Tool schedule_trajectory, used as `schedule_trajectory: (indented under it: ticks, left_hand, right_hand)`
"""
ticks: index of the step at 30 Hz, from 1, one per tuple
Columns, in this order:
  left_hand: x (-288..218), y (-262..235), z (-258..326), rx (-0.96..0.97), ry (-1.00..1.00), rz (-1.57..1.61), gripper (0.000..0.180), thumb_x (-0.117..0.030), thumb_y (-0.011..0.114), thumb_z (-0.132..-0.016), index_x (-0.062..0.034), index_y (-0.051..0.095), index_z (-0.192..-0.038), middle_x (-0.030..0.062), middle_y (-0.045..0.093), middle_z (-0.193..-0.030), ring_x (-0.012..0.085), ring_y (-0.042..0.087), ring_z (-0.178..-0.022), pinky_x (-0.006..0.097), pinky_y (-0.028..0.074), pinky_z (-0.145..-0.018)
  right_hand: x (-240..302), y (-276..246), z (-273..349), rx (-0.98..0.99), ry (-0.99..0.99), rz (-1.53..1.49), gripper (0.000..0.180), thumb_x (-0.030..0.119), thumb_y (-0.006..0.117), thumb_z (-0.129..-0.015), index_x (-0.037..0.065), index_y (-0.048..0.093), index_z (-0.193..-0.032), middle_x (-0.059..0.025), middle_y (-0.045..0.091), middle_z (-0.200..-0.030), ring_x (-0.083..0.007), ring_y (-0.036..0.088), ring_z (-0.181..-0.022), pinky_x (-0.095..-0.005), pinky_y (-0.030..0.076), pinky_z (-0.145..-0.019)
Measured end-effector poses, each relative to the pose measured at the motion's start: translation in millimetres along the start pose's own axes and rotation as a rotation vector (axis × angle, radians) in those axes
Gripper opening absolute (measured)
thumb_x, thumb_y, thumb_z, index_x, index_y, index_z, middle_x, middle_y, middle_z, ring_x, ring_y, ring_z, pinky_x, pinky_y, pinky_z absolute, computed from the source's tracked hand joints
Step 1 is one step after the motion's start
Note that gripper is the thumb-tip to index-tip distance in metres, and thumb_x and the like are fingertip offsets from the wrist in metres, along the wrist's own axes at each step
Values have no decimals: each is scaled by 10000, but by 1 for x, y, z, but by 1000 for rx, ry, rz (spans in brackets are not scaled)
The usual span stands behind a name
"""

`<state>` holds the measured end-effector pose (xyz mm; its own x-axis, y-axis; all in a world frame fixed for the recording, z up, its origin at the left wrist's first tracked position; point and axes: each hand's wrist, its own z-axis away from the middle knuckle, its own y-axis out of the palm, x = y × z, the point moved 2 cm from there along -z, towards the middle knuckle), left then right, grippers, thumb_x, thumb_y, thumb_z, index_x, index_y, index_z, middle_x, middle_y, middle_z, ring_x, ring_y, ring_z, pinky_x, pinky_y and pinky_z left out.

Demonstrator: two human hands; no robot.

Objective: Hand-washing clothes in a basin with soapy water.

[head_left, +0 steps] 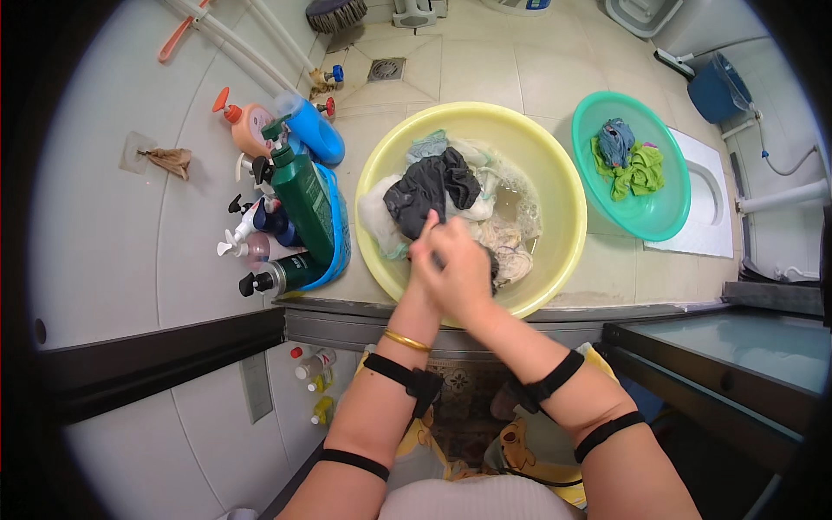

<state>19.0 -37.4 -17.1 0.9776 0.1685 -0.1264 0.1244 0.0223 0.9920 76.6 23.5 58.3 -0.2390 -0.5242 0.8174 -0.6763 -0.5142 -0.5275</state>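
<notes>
Now scrubbing dark wet cloth (pixel 433 186) over round yellow plastic basin (pixel 555 186), left hand (pixel 426 251) and right hand (pixel 464 269) fingers clamped together on it, possibly slopping suds over the rim.

A dark grey, wet, crumpled cloth garment (pixel 431 192) lies bunched on top of the pale laundry heaped in the round yellow plastic basin (pixel 555 186), left of the basin's centre. Its near end is drawn up toward the basin's near rim, gripped between both hands pressed together there.
</notes>
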Motion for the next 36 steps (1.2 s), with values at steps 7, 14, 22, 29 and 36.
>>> schedule_trajectory:
  ticks: [7, 14, 22, 29, 36]
  left_hand:
    - [32, 37, -33, -847, 102, -216, 264, -337, 450, -925, -121, 572, -1013, 33, 631, -963, 161, 609, -894, 333, 491, -801]
    - [14, 28, -19, -790, 194, -193, 307, -345, 447, -916, -102, 559, -1066, 56, 618, -1036, 225, 615, -914, 365, 495, -817]
    - [-15, 71, -5, -518, -104, -1114, 500, -349, 630, -853, -23, 501, -1210, 112, 569, -1163, 204, 594, -986, 314, 483, -839]
    - [-31, 73, 2, -578, 193, -657, 308, -150, 594, -827, -5, 563, -1096, 89, 625, -1034, 200, 605, -962, 328, 483, -873]
    - [-35, 43, -2, -743, 319, -425, 386, -281, 619, -830, -10, 553, -1097, 124, 620, -1058, 239, 619, -960, 389, 503, -866]
  right_hand:
    - [-45, -17, -24, 26, 281, -21, 277, 274, 561, -850, 10, 589, -768, -175, 531, -742, -358, 563, -727, -415, 430, -628]
    - [-39, -15, -26, 79, 274, 1, 380, 372, 555, -860, 38, 643, -702, -178, 594, -655, -351, 591, -641, -399, 450, -577]
    - [-45, -73, -56, 493, 456, -552, 290, 402, 613, -856, 119, 585, -800, 101, 502, -705, -11, 412, -612, -181, 296, -510]
    - [-63, -71, -39, 633, 28, -201, 357, 104, 675, -705, 56, 577, -1044, -146, 595, -861, -286, 588, -848, -366, 456, -800]
    - [-61, -42, -33, 117, 220, -485, 254, 15, 523, -723, 35, 565, -973, -131, 549, -913, -256, 549, -895, -324, 427, -818]
